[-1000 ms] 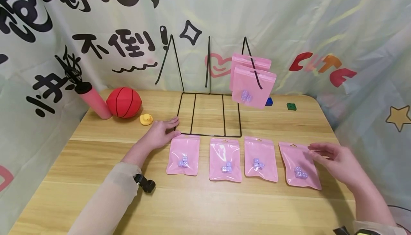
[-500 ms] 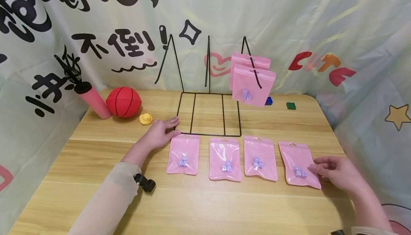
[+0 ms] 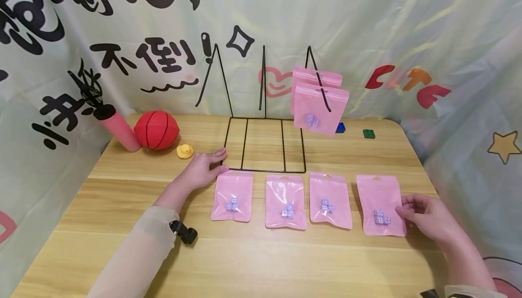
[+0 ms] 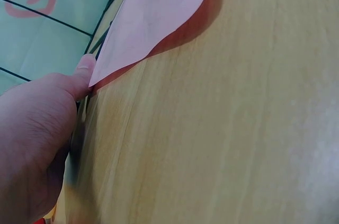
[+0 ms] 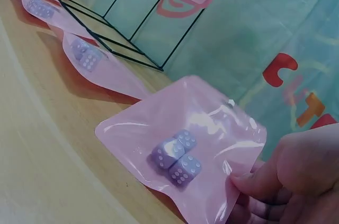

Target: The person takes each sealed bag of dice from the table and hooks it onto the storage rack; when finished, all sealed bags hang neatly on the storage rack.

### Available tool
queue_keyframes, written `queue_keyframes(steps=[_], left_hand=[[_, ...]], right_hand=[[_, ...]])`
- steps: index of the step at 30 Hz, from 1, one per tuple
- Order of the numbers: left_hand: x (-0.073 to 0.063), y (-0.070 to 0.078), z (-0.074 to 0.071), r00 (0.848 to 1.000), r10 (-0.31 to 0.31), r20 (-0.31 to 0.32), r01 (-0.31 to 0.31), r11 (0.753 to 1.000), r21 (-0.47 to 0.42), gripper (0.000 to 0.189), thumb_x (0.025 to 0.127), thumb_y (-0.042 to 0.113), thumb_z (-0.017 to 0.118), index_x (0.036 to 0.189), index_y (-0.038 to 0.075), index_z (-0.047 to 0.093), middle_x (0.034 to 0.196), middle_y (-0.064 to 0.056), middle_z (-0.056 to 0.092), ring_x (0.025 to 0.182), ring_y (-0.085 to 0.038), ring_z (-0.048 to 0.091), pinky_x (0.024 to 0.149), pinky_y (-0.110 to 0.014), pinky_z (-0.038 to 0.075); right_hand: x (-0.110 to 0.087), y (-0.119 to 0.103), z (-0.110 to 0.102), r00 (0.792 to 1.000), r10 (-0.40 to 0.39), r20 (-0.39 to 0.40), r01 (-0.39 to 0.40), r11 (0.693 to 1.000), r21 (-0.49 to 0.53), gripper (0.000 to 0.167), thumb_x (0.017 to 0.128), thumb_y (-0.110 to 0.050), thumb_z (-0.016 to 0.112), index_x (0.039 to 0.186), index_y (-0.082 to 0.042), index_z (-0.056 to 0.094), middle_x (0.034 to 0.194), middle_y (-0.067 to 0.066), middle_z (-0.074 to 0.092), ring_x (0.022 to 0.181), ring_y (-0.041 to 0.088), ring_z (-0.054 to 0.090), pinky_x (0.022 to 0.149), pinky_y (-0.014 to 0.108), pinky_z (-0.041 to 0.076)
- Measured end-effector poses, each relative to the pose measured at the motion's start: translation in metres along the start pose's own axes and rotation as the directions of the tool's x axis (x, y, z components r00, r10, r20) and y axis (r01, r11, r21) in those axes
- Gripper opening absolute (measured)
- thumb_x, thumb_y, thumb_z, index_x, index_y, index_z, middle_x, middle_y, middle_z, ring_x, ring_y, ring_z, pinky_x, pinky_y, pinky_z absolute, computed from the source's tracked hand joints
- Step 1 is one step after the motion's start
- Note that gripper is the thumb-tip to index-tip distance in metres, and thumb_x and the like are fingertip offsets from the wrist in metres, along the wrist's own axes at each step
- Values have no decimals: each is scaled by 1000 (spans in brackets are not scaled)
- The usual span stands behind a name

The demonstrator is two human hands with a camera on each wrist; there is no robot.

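Note:
A black wire display rack (image 3: pixel 274 171) with upright prongs stands at mid-table. My left hand (image 3: pixel 201 169) rests on the left front corner of its base, fingers stretched out; the left wrist view shows the thumb (image 4: pixel 85 70) at that corner. My right hand (image 3: pixel 426 216) pinches the right edge of the rightmost pink zip bag (image 3: pixel 379 194) between thumb and fingers. Lavender dice (image 5: pixel 177 158) show through its clear front. To its left lie three similar bags of dice: one beside it (image 3: pixel 329 189), a middle one (image 3: pixel 284 191) and one (image 3: pixel 234 187) near my left hand.
Two pink bags (image 3: pixel 320 105) hang on the rack's right prong. A red ball (image 3: pixel 157 129), a yellow duck (image 3: pixel 185 151) and a pink vase (image 3: pixel 122 130) stand at the back left. Blue (image 3: pixel 340 128) and green (image 3: pixel 369 133) toy bricks lie at the back right, before a printed curtain.
My right hand has moved down along the rightmost bag's right edge and now pinches it lower. That bag has turned straighter. My left hand stays on the rack.

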State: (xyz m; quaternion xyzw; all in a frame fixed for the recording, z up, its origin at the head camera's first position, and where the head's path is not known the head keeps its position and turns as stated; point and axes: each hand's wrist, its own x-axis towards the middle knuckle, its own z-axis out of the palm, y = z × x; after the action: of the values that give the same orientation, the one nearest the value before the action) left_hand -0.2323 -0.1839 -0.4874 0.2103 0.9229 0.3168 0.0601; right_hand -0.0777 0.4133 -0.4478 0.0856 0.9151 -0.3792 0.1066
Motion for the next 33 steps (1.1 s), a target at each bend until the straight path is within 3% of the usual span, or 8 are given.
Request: queue_keyframes(steps=[5,12,19,22,26,33], left_hand=[[0,-1,0,1000,7,-7,-7,1000,-12,53,103,25,74,148,2,59,158,-8,48,148,-31,42,122,-50,34],[-1,2,0,1000,0,-4,0,1000,-4,53,103,26,74,148,3,59,159,-7,48,148,-31,42,124,-52,30],[-1,3,-1,1000,-3,-3,3,1000,7,52,103,26,74,148,4,59,159,-6,48,148,-31,42,126,-56,20],[-1,3,-1,1000,-5,-1,5,1000,4,52,103,26,73,148,4,59,159,-7,48,148,-31,42,125,-55,24],[-2,4,-1,1000,-13,1,13,1000,0,52,103,26,73,148,4,59,159,-6,47,148,-31,42,125,-52,27],[-2,4,-1,1000,-1,-6,1,1000,-3,52,103,25,74,147,3,59,159,-7,47,148,-30,42,124,-51,29]], right_hand=[[-3,-4,4,996,-80,-43,82,996,31,24,104,-2,66,116,18,61,97,14,69,77,9,61,64,24,56],[-7,-13,4,984,-158,-80,162,985,53,14,102,3,65,111,14,64,92,9,69,77,7,61,62,23,55],[-9,-25,1,957,-264,-118,281,945,166,11,98,11,67,107,15,63,88,4,70,78,7,64,65,19,54],[-8,-31,0,944,-299,-140,323,926,197,7,97,14,67,103,14,63,86,-1,70,77,6,64,64,19,54],[-8,-41,0,934,-313,-170,347,909,232,5,97,14,66,101,13,64,85,0,73,77,5,66,65,18,55],[-8,-67,0,920,-309,-239,358,913,196,5,97,9,70,101,7,70,87,1,74,75,6,64,62,16,52]])
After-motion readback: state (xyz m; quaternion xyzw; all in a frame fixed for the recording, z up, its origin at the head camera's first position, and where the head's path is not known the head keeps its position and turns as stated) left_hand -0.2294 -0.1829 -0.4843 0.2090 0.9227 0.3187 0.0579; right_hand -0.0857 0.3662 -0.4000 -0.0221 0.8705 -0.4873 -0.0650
